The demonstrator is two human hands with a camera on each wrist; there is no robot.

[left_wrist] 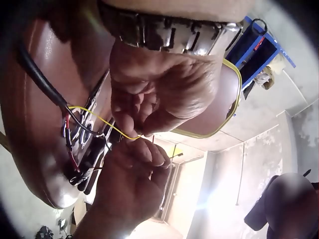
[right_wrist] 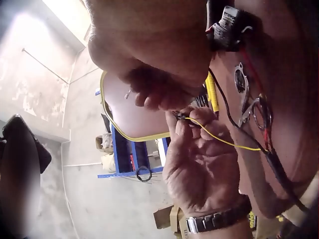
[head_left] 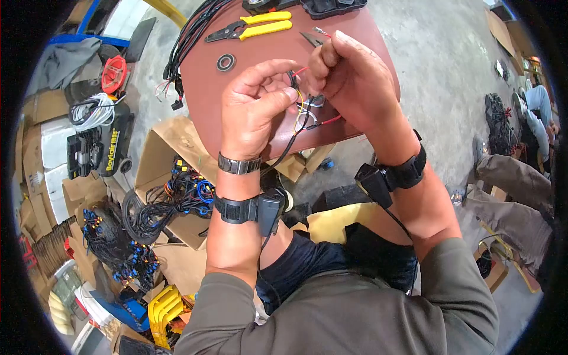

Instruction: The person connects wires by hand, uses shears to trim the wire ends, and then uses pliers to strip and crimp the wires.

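- Greyish-olive shirt (head_left: 355, 313) fills the near end, with dark shorts (head_left: 310, 257) just past it. What's after that?

- Cardboard box (head_left: 152, 157) over on the left, stuffed with dark cables (head_left: 183, 192). Then you hit the near edge of the reddish-brown worktop (head_left: 201, 89).

- And the hands? What's each grip doing?

- Both up over the worktop, close together. Left hand (head_left: 254, 106), metal watch (head_left: 239, 164) on that wrist, is pinching a small dark connector (right_wrist: 180, 116) between thumb and fingers. Yellow wire (right_wrist: 239, 146) runs from there to a thick black cable (right_wrist: 284, 177). Right hand (head_left: 358, 83) sits just to the right, fingers curled, pinching a red wire (head_left: 302, 70). Some metal-tipped end pokes out past its fingers, can't tell if it's the same wire tbh.

- Anything lying around them?

- Scissors (right_wrist: 246, 101) on the worktop beneath the hands. Farther off and left, a ring bearing (head_left: 225, 63), then yellow-handled strippers (head_left: 265, 29) beyond it. Black case (head_left: 331, 7) at the far edge.
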